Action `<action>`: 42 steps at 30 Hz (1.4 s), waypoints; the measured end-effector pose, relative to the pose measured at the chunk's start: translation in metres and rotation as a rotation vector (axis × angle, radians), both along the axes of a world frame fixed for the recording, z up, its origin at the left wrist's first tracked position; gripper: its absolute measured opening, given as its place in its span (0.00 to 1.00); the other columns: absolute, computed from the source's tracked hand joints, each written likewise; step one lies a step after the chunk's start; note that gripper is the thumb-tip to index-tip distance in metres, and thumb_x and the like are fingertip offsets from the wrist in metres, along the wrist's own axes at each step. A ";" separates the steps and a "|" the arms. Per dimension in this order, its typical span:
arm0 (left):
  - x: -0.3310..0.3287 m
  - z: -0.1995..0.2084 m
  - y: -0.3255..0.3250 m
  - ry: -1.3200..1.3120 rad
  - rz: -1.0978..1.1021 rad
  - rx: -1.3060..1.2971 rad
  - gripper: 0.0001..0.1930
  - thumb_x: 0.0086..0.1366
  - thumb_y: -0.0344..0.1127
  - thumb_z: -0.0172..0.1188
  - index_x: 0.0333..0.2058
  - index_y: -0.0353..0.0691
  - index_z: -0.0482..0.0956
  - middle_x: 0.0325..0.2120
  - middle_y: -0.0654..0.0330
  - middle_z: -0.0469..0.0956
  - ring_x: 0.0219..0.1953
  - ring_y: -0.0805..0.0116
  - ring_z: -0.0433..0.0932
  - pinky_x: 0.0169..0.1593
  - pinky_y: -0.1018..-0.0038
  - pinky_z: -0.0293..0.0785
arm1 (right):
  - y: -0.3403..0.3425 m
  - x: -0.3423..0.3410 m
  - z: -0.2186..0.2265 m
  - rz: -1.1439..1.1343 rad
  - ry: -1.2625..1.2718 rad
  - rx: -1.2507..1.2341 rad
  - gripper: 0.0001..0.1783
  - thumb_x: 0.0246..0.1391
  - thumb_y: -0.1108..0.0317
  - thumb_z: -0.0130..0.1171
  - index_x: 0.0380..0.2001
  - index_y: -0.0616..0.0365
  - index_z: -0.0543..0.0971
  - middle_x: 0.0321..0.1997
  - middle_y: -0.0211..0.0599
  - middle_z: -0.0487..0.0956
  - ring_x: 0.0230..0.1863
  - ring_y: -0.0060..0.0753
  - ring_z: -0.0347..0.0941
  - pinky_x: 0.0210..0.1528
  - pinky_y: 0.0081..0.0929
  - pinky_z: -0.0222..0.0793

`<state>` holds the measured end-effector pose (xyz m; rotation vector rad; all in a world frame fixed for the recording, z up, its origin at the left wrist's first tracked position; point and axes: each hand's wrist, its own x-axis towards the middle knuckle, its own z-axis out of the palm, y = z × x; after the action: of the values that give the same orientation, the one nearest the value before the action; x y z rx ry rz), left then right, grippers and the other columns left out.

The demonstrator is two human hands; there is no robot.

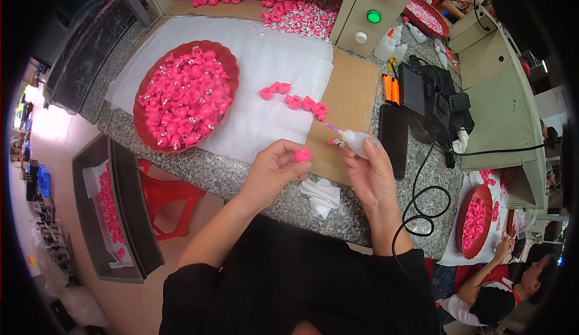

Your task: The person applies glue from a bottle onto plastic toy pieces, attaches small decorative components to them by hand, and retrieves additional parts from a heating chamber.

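Observation:
Between the thumb and fingers of my left hand (272, 175) is a small pink plastic piece (302, 154), held above the table's front edge. My right hand (373, 175) is closed round a white squeeze bottle (357, 142) with a purple tip, which points up and to the left. A few loose pink pieces (294, 101) lie in a row on the white sheet (256, 63) beyond my hands. Near the bottle, a few small white-and-pink bits (336, 143) rest on the brown cardboard (347, 87).
A red scalloped bowl (137, 114) heaped with pink pieces stands at left. More pieces lie beneath a box with red and green buttons (375, 16). A black cable (416, 205) loops at right near a dark phone-like slab (393, 142). A crumpled white cloth (321, 197) lies in front. A co-worker (500, 283) sits at right.

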<state>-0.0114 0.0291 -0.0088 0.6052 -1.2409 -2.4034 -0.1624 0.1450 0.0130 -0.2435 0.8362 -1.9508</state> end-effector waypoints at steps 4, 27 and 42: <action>0.003 -0.017 -0.004 -0.072 0.299 -0.683 0.11 0.50 0.20 0.60 0.33 0.35 0.71 0.33 0.62 0.69 0.31 0.79 0.70 0.35 0.84 0.69 | 0.001 0.011 0.009 -0.054 0.194 0.061 0.12 0.50 0.70 0.54 0.36 0.63 0.67 0.31 0.39 0.73 0.29 0.25 0.69 0.31 0.21 0.65; 0.001 -0.023 0.000 -0.060 0.393 -0.626 0.11 0.49 0.16 0.58 0.32 0.33 0.69 0.39 0.56 0.67 0.37 0.73 0.72 0.40 0.81 0.72 | 0.002 0.033 -0.009 -0.157 1.264 0.174 0.14 0.47 0.74 0.57 0.35 0.64 0.64 0.34 0.42 0.67 0.32 0.29 0.66 0.34 0.20 0.63; 0.001 -0.025 0.000 -0.049 0.400 -0.579 0.11 0.49 0.16 0.57 0.31 0.33 0.70 0.38 0.56 0.67 0.36 0.74 0.73 0.39 0.81 0.72 | 0.000 0.031 -0.012 -0.211 1.369 0.148 0.15 0.45 0.74 0.59 0.34 0.64 0.65 0.32 0.42 0.68 0.31 0.31 0.67 0.32 0.21 0.63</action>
<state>-0.0106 0.0289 -0.0337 0.6502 -1.5680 -1.6112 -0.1310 0.1453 0.0013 -1.5382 1.8855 -1.7150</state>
